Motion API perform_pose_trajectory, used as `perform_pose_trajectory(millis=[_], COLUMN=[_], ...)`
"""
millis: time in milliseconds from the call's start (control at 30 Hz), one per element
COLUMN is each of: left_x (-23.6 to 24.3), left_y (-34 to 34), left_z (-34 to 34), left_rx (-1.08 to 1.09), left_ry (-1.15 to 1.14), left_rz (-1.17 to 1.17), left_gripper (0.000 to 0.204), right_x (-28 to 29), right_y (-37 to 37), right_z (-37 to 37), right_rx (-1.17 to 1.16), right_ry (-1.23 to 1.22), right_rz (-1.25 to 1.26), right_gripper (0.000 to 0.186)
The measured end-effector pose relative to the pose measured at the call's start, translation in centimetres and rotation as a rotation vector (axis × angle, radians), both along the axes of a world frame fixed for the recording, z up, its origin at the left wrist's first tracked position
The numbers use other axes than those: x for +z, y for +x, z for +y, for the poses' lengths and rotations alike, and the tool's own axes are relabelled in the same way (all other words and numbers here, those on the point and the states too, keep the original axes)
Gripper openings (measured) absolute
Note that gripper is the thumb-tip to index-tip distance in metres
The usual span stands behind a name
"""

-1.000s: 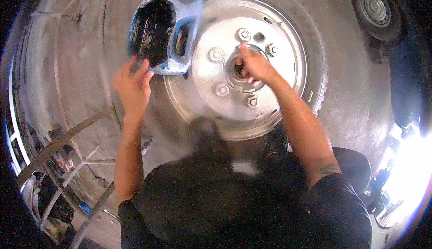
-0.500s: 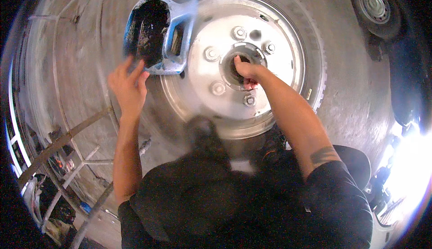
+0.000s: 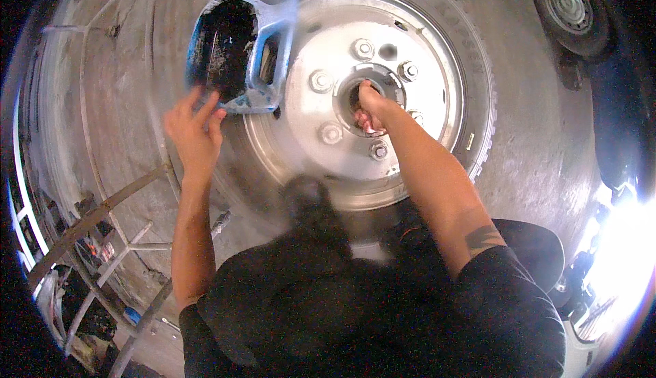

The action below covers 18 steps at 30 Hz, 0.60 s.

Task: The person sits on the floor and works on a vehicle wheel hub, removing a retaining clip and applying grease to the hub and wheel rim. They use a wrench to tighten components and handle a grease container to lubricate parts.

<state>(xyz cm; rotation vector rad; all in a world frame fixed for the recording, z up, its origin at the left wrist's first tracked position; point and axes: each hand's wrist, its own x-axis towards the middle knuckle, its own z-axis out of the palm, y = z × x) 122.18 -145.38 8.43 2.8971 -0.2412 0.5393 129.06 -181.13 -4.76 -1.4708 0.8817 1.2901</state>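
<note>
A translucent blue plastic jug (image 3: 279, 16), its side cut away, shows a dark, smeared inside. My left hand (image 3: 195, 132) has its fingertips and thumb closed on the jug's lower end, left of a large silver truck wheel (image 3: 301, 132). At the wheel's centre, my right hand (image 3: 372, 110) reaches into the round hub opening (image 3: 348, 98). Its thumb points up along the opening and its other fingers are curled, with a reddish, shiny smear on them. Whether those fingers pinch anything is hidden. Several wheel nuts (image 3: 364, 49) ring the hub.
A thick black tyre (image 3: 471, 57) surrounds the wheel rim. Rusty metal bars (image 3: 102, 210) form a frame at the left. Another wheel (image 3: 567, 5) sits at the far right, near a dark vehicle body. Strong light comes in at the lower right.
My right hand has shifted slightly and turned in the hub opening, so its curled, smeared fingers show more. My left hand and the jug have hardly moved.
</note>
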Motion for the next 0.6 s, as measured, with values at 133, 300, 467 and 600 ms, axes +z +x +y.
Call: perform_pose_trajectory(millis=[133,300,467,600], left_x=[-0.2,-0.4,-0.6,-0.6], left_y=[-0.2,0.0,0.0,0.1], left_z=[0.2,0.2,0.4,0.4], left_rx=[-0.002,-0.005,0.003,-0.001], left_ry=[-0.036,-0.013,-0.010,-0.012], left_rz=[-0.019,-0.020,-0.016,-0.016], left_gripper=[0.038,0.039,0.038,0.035], right_x=[1.1,3.0,1.4,0.4], right_y=[-0.4,0.3,0.7,0.5], right_z=[1.2,2.6,2.3,2.1], right_rx=[-0.278,-0.478,-0.649,-0.904], right_ry=[0.054,-0.001,0.092,0.215], right_rz=[0.019,0.068,0.101,0.121], right_gripper=[0.076,0.081,0.084,0.084])
